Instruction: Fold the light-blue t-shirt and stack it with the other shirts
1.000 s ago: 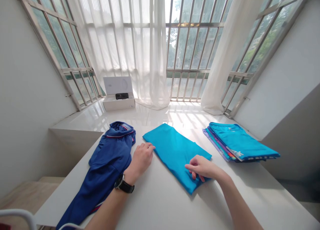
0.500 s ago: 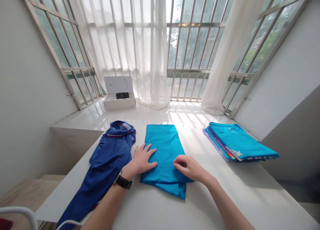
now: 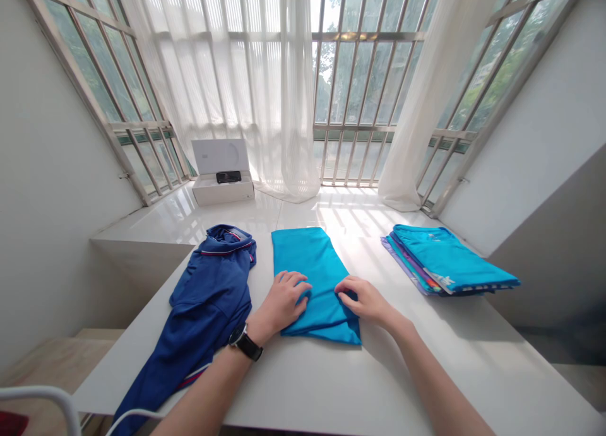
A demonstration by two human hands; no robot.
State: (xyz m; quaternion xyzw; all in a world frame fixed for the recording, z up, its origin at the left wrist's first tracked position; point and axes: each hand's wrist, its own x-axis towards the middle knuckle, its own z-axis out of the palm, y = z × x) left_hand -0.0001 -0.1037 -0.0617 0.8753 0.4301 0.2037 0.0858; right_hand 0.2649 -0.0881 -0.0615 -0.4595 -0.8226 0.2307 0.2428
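A folded turquoise garment [image 3: 310, 253] lies on the white table in front of me, with a few wrinkles across its lower half. My left hand [image 3: 287, 297] rests palm down on its left side, fingers bent a little and apart. At the garment's right edge, my right hand [image 3: 360, 297] has thumb and forefinger pinched on the cloth. A dark blue garment [image 3: 213, 291] with a red and white striped collar is spread to the left, partly under my left forearm. A black watch [image 3: 245, 342] is on my left wrist.
A stack of folded clothes [image 3: 445, 259] lies at the right, turquoise on top. An open white box [image 3: 222, 191] holding a black device [image 3: 228, 176] stands on the sill. Sheer curtains [image 3: 269, 89] hang at the barred window. A white curved tube [image 3: 52, 395] is at the lower left.
The garment's lower flap, which stuck out below, is now tucked out of sight. My left hand has moved right and its fingers have bent more. The right hand has moved slightly up and right.
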